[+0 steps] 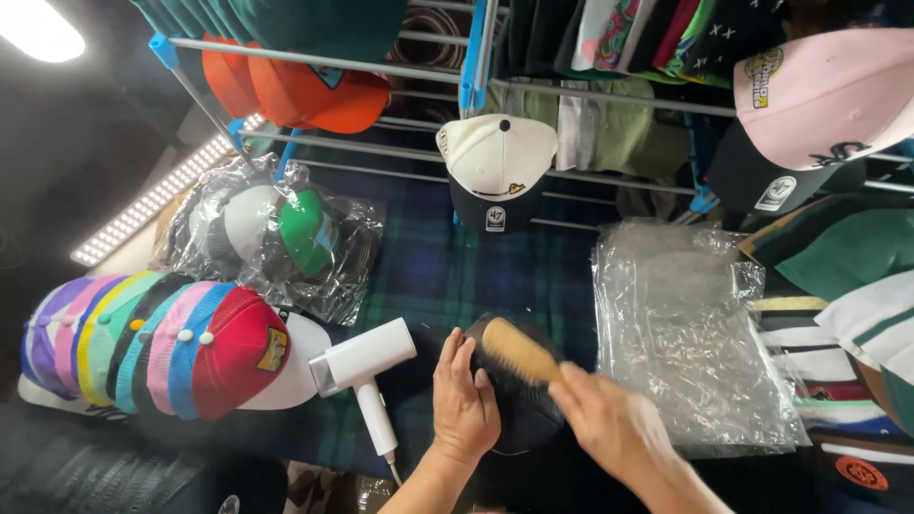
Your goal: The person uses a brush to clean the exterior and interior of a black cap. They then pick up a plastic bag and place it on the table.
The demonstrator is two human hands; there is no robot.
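My left hand (464, 400) lies flat on the left side of a black cap (519, 414) resting on a dark plaid cloth (447, 271), holding it steady. My right hand (609, 424) grips the handle of a wooden brush (519, 350), whose head rests on the top of the black cap. The right hand is motion-blurred. Most of the cap is hidden under both hands.
A white handheld steamer (365, 366) lies just left of my left hand. A row of stacked coloured caps (152, 347) sits at the left, bagged caps (276, 233) behind them. Empty clear plastic bags (681, 333) lie at the right. Caps hang on a metal rack (571, 90) above.
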